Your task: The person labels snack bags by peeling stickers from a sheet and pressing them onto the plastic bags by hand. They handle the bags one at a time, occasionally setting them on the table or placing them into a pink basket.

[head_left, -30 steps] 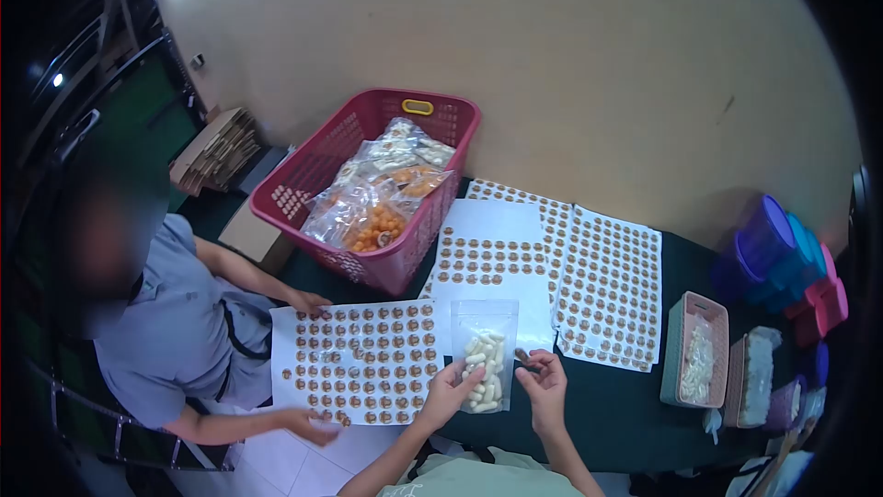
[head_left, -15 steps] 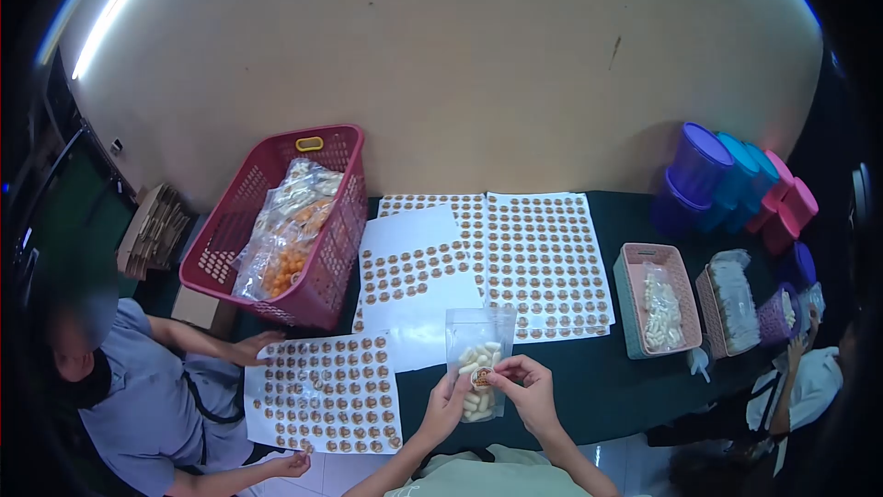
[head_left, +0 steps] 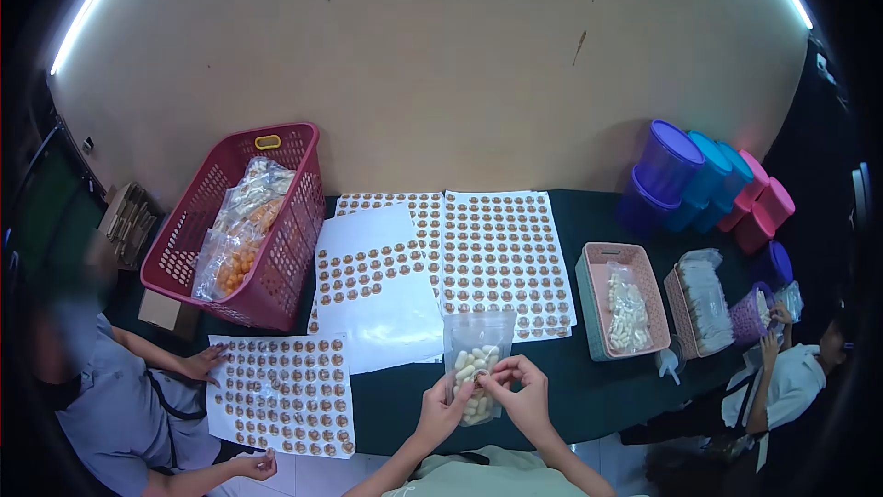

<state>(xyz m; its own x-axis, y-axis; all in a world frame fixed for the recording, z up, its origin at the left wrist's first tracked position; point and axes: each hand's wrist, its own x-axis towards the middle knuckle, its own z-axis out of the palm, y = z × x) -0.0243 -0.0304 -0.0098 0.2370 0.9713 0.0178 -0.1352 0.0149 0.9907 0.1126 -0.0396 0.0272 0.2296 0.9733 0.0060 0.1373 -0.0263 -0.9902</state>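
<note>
A clear stand-up pouch filled with white, oblong pieces is held upright in front of me. My left hand grips its left side, thumb across the front. A small round brown-and-white sticker is at the pouch's front, mostly covered by fingers. My right hand pinches it between thumb and index finger, close against the plastic. Behind the pouch lie sheets of the same round stickers, and a partly used sheet with a bare lower part.
A crimson basket of filled pouches stands left. Beside it, a seated person holds another sticker sheet. Right are a pink-and-green basket with a pouch, a basket of flat bags, coloured tubs and another person.
The view has turned right, so the table things sit further left. The sticker, face-on before, is now mostly hidden as my right fingers have shifted over it. My left hand keeps the pouch.
</note>
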